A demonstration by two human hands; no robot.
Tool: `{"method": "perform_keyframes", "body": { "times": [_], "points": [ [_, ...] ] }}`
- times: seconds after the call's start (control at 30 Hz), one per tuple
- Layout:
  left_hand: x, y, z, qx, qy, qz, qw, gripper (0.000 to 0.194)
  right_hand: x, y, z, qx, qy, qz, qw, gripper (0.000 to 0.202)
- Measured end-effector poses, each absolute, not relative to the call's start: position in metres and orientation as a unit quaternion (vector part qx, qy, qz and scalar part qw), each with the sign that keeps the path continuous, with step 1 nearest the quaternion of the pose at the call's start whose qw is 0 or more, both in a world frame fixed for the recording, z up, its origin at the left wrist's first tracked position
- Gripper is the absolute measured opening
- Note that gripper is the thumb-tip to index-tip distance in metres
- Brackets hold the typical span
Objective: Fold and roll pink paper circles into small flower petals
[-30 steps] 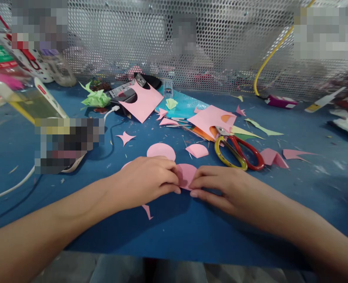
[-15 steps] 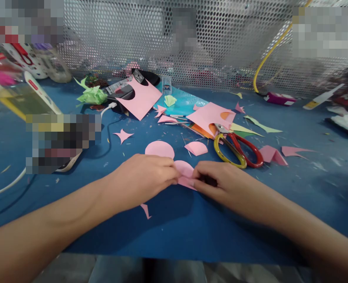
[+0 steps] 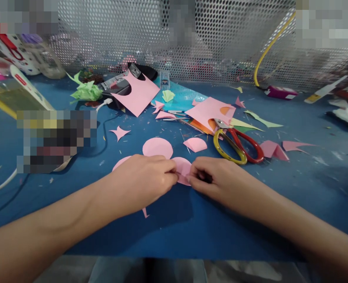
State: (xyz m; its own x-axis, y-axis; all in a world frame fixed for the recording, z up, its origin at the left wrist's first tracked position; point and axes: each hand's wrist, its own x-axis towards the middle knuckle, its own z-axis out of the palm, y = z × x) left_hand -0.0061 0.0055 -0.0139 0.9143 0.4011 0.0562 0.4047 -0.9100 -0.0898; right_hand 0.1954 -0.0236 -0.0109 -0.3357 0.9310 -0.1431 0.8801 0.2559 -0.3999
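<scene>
Lying between left hand [image 3: 149,176] and right hand [image 3: 213,173], pink paper circle [image 3: 183,166], both hands pinched on its opposite sides

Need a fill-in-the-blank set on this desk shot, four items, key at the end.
1. Both the left hand and the right hand grip a paper disc whose colour is ____.
2. Of the two hands, the scissors lie nearer the ____ one.
3. One scissor handle is yellow; the other is ____.
4. The crumpled paper at back left is light ____.

Missing words: pink; right; red; green.
</scene>
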Motion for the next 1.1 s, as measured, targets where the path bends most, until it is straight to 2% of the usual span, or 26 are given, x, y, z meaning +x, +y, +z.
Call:
{"method": "perform_keyframes", "body": {
  "times": [0.43,0.6,0.7,0.8,0.93,1.1],
  "points": [
    [-0.003,0.005,-0.012,-0.977,-0.209,-0.018,0.048,0.019,0.193,-0.023,-0.008,-0.577,-0.789,0.204,0.055,0.025],
    [0.0,0.0,-0.011,-0.987,-0.145,-0.014,0.065,0.02,0.192,-0.021,-0.01,-0.568,-0.798,0.195,0.053,0.025],
    [0.003,-0.005,-0.013,-0.988,-0.132,-0.031,0.078,0.022,0.193,-0.022,-0.01,-0.57,-0.804,0.161,0.049,0.02],
    [0.005,-0.008,-0.016,-0.987,-0.141,-0.036,0.072,0.021,0.197,-0.026,-0.007,-0.501,-0.856,0.117,0.05,0.011],
    [0.007,-0.009,-0.016,-0.987,-0.147,-0.031,0.059,0.02,0.204,-0.031,0.0,-0.379,-0.921,0.086,-0.002,0.019],
    [0.006,-0.01,-0.01,-0.986,-0.158,-0.024,0.049,0.02,0.203,-0.035,0.005,-0.395,-0.916,0.059,-0.048,0.026]
  ]
}}
